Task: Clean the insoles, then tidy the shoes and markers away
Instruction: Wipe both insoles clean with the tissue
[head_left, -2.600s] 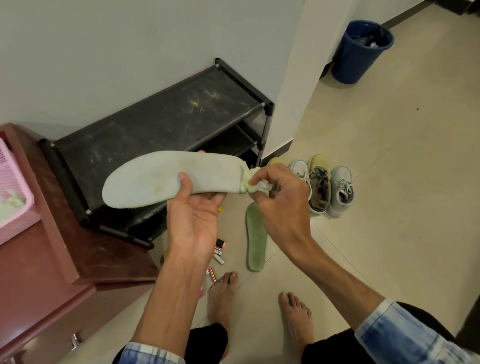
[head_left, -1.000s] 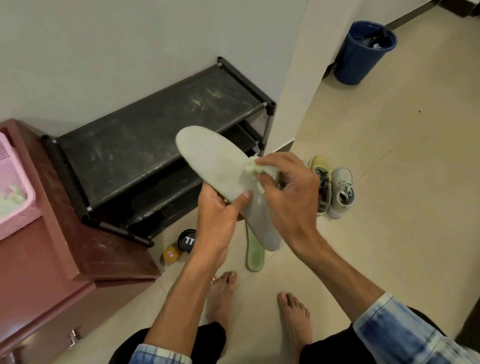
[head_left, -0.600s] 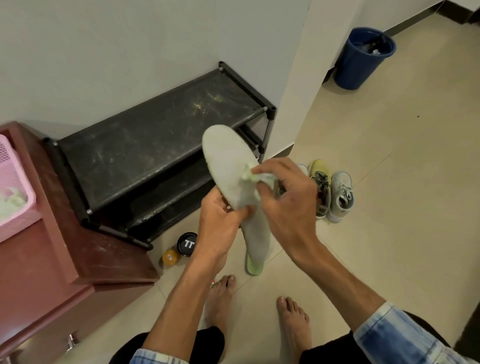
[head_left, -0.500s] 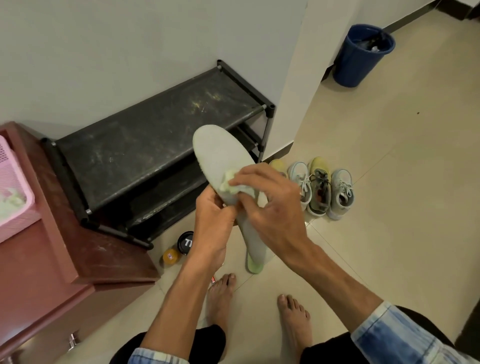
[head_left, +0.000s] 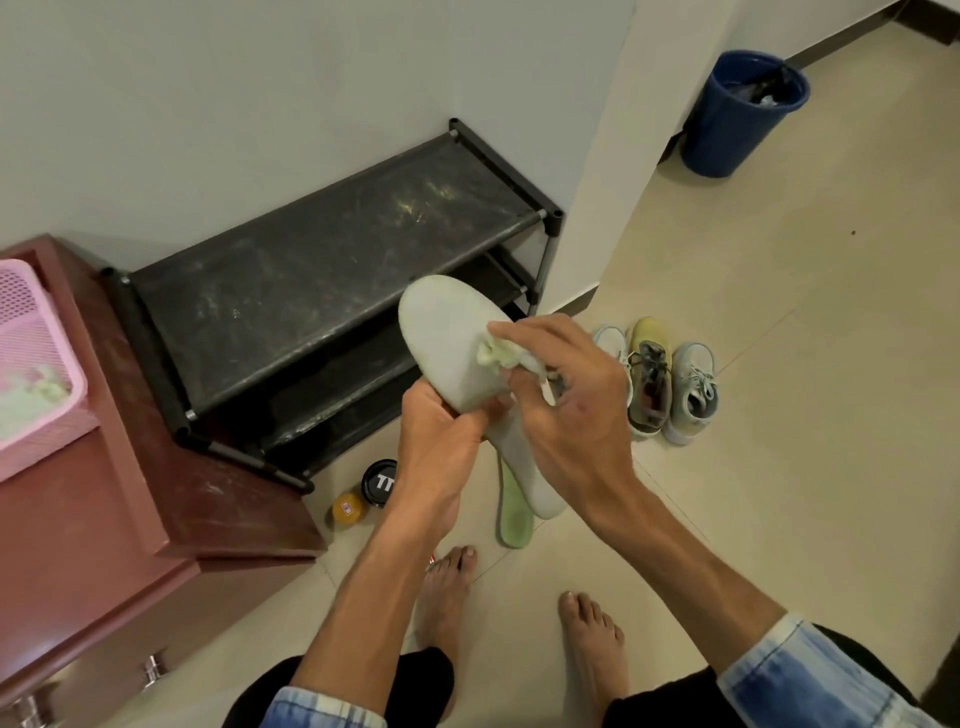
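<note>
A pale grey-green insole (head_left: 447, 343) is held up over the floor, toe end pointing away from me. My left hand (head_left: 441, 452) grips it around the middle from below. My right hand (head_left: 566, 410) pinches a crumpled pale green wipe (head_left: 496, 356) against the insole's upper face. A second, greener insole (head_left: 514, 514) lies on the tiles under the held one, mostly hidden. Three shoes (head_left: 649, 379) stand side by side on the floor to the right. Most markers are hidden behind my arms.
A black shoe rack (head_left: 322, 270) stands against the wall. A dark red cabinet (head_left: 119, 467) at left carries a pink basket (head_left: 31, 353). A black round tin (head_left: 379, 480) and a small yellow jar (head_left: 349, 510) sit by the rack. A blue bin (head_left: 737, 114) stands far right.
The insole turned from lying crosswise to pointing away from me. My right hand has rubbed the wipe along it, from the heel end up toward the toe half.
</note>
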